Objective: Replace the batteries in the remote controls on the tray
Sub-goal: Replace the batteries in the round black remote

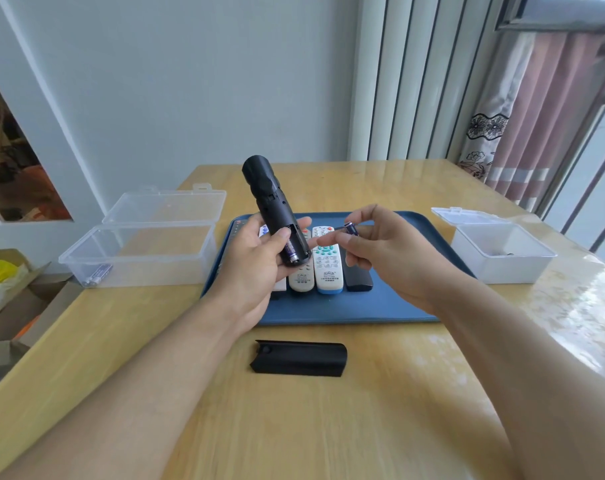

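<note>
Wooden table (328, 427) fills the view, with a pale wall and a curtained window behind it. Nearest, a black cover (299, 358) is laid flat on the wood, just short of the tray (328, 310). Above the tray's near half, a black remote (273, 216) is gripped in the left hand (256, 268), tilted up and away, its open bay turned to the camera with one battery seen seated in it. Beside it, a loose battery (350, 229) is pinched between the thumb and fingertips of the right hand (373, 247), close to the bay but not touching it. Whether this cell is a spent one or a fresh one cannot be told. It could be slipped from so light a pinch and dropped among the remotes below, or seated the wrong way round if its ends are not checked. On the tray, two white remotes (325, 265) and a dark one are laid side by side. Further left, an open clear box (138, 254) is seen with a few batteries in its near corner; to the right, a smaller open box (502, 252) holds something small and dark that cannot be made out.
</note>
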{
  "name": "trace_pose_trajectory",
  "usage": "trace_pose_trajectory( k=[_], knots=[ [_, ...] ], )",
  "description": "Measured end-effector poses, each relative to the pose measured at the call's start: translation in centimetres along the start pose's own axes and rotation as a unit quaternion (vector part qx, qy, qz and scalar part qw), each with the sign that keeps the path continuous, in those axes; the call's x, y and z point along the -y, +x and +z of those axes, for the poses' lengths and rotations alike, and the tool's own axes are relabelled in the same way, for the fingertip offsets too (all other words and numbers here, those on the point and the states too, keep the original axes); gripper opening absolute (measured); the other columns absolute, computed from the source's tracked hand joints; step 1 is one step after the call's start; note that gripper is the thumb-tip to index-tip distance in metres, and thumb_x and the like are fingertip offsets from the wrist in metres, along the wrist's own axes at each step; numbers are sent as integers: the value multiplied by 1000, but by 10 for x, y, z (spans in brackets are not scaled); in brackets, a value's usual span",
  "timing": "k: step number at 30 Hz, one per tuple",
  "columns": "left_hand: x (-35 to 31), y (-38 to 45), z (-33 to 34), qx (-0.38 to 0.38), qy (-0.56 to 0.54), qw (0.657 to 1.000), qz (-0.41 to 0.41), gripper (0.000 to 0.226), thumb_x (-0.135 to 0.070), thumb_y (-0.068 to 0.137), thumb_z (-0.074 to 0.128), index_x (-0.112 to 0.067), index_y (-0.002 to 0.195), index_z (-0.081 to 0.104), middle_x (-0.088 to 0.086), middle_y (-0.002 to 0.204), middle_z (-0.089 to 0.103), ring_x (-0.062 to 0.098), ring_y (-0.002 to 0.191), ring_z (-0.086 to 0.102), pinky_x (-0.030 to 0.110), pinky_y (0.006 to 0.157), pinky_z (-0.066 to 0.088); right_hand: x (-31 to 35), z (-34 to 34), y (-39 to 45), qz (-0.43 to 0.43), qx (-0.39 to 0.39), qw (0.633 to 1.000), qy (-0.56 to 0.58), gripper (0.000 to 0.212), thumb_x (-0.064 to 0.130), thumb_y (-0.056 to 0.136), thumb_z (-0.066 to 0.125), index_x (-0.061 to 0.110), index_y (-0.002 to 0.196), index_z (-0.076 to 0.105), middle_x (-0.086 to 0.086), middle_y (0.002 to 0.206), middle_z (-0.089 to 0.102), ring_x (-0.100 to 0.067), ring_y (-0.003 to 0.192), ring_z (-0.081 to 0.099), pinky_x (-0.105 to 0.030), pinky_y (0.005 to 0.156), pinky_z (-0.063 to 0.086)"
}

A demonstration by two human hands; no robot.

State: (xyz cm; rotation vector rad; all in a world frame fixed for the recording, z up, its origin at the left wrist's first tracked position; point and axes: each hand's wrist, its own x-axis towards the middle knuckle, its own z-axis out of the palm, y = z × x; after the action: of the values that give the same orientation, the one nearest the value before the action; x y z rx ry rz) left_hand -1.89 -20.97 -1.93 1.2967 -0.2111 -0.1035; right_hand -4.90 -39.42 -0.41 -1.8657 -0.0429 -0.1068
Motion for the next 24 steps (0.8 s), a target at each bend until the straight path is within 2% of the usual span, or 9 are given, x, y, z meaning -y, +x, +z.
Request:
trace_pose_trajectory(
  k=[3,6,8,10,11,14,18,22,24],
  knots=[
    [1,0,1,-1,-12,1000,4,30,-4,108,39,-8,136,49,7,123,73,30,107,73,42,95,58,1,4,0,-41,-11,999,-18,20,29,93,70,18,96,53,-1,92,78,-13,66,54,-29,66,42],
    [1,0,2,4,-28,1000,8,27,-2,108,39,-5,133,49,11,125,71,30,105,74,45,95,58,1,8,-1,-90,-34,995,-4,10,30,88,77,22,92,72,2,73,72,-14,59,50,-25,59,42],
    [1,-1,2,2,-36,999,11,25,-1,107,40,-2,131,48,12,125,71,27,101,75,46,95,58,0,9,-2,-105,-35,994,-23,9,32,87,77,28,96,79,5,61,63,-17,59,46,-22,55,40],
    [1,0,2,-2,-36,999,15,22,0,107,41,0,128,48,13,123,72,25,97,75,46,93,59,-1,11,-3,-110,-25,992,-56,12,29,92,72,35,101,77,13,62,65,-14,59,50,-14,55,39],
    [1,0,2,-4,-36,999,16,21,0,107,42,-1,127,48,13,121,73,25,96,75,47,94,59,-2,12,-3,-114,-21,990,-74,17,27,95,69,38,105,75,12,70,69,-14,63,56,-13,57,41],
    [2,1,1,-10,-36,999,17,19,0,106,43,-2,124,49,12,118,74,25,94,74,51,96,57,-4,14,0,-131,-18,985,-108,27,24,99,63,46,114,70,-1,90,70,-23,81,62,-23,69,47],
    [3,2,2,-16,-37,999,15,20,0,106,43,-2,126,49,13,119,74,26,98,73,51,96,57,-4,17,2,-151,-35,984,-93,16,30,93,70,45,99,71,-4,86,74,-33,79,63,-46,78,56],
    [3,3,2,-13,-42,999,12,19,0,107,41,-3,124,49,13,119,74,27,95,74,51,97,57,-5,15,2,-154,-35,983,-98,21,29,96,67,49,102,69,-4,86,75,-35,82,63,-45,77,55],
    [4,3,2,-8,-43,999,10,19,0,107,40,-3,124,49,12,119,74,28,99,73,52,98,55,-5,15,2,-159,-36,982,-92,18,29,95,68,46,98,70,-3,86,75,-38,81,62,-49,77,54]
  ],
)
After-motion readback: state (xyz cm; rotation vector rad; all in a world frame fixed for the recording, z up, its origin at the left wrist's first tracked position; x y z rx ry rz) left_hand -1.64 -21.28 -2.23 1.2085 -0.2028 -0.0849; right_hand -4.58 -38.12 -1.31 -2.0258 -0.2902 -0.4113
